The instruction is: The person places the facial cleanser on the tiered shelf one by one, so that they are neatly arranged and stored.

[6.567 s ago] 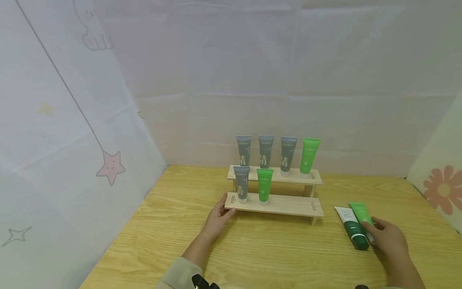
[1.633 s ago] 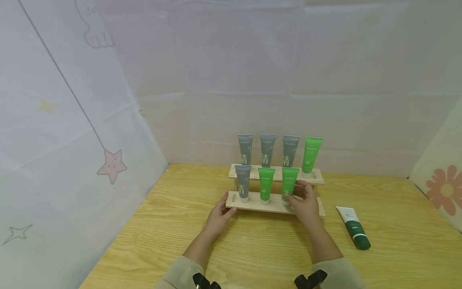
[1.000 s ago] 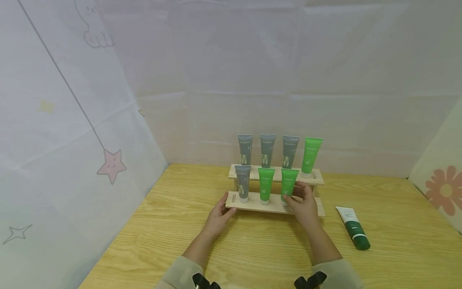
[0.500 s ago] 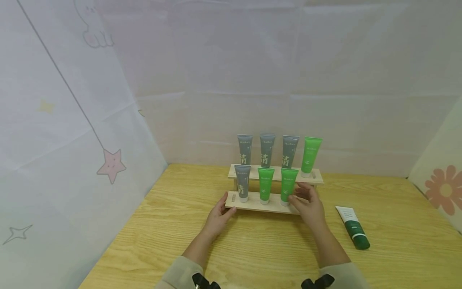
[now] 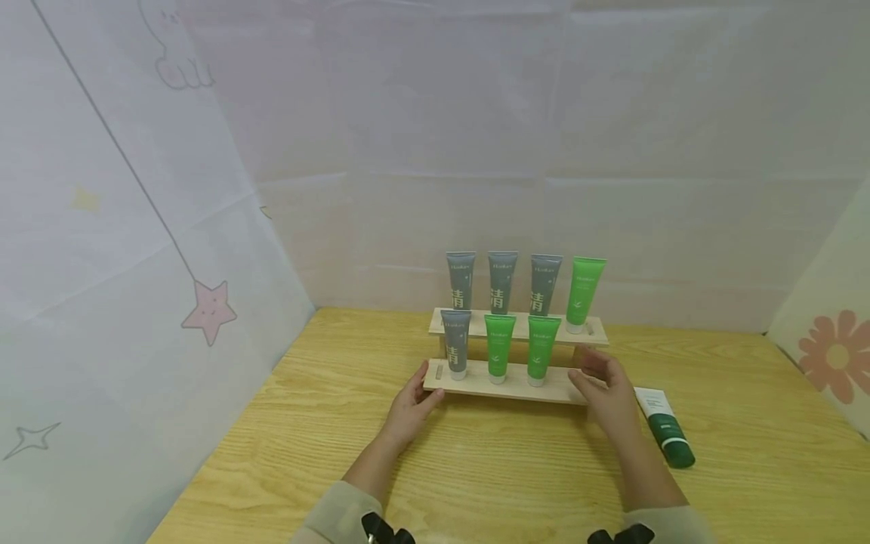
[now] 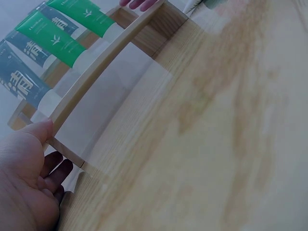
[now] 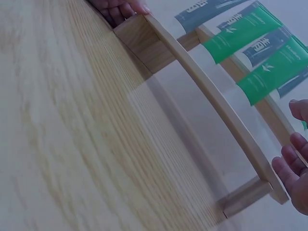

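Observation:
A two-tier wooden display rack (image 5: 489,383) stands on the table. My left hand (image 5: 409,412) holds the left end of its lower shelf, thumb on the edge and fingers curled beneath in the left wrist view. My right hand (image 5: 607,389) is at the shelf's right end with relaxed fingers and nothing between them. Upright on the lower shelf are a grey tube (image 5: 456,344), a green tube (image 5: 499,347) and another green tube (image 5: 541,349), the last one nearest my right hand. Behind, the upper shelf (image 5: 518,326) bears three grey tubes (image 5: 501,279) and one green tube (image 5: 584,293).
A white and dark green tube (image 5: 666,429) lies on the wooden table (image 5: 503,468), just right of my right hand. A pale cloth with printed shapes (image 5: 435,151) hangs behind and along the sides.
A second green tube has gone from the table at right to the lower shelf. My right hand has let go of it and drawn away rightward. My left hand stays put.

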`<control>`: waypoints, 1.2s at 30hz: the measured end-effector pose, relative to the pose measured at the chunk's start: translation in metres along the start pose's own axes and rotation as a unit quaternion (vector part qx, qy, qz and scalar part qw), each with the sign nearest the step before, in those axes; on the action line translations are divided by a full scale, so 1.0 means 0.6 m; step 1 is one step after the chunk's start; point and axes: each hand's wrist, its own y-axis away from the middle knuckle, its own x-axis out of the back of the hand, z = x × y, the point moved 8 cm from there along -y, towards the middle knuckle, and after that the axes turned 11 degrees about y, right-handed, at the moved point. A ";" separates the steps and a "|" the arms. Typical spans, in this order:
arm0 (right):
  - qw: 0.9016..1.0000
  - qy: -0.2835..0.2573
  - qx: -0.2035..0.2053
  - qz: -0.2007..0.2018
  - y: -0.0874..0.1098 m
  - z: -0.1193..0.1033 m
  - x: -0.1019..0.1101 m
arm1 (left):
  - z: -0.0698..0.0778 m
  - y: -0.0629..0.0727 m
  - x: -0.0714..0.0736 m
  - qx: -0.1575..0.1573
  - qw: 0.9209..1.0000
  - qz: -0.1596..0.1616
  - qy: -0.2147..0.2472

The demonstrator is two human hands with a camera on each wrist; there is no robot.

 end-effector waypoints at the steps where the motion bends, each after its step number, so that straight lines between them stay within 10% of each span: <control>1: 1.000 0.004 -0.005 0.003 0.000 0.003 0.005 | 0.000 -0.001 0.000 0.000 1.000 0.000 0.001; 36: 0.991 0.123 0.005 0.046 0.011 0.099 0.167 | -0.013 -0.009 0.002 -0.004 1.000 0.000 0.004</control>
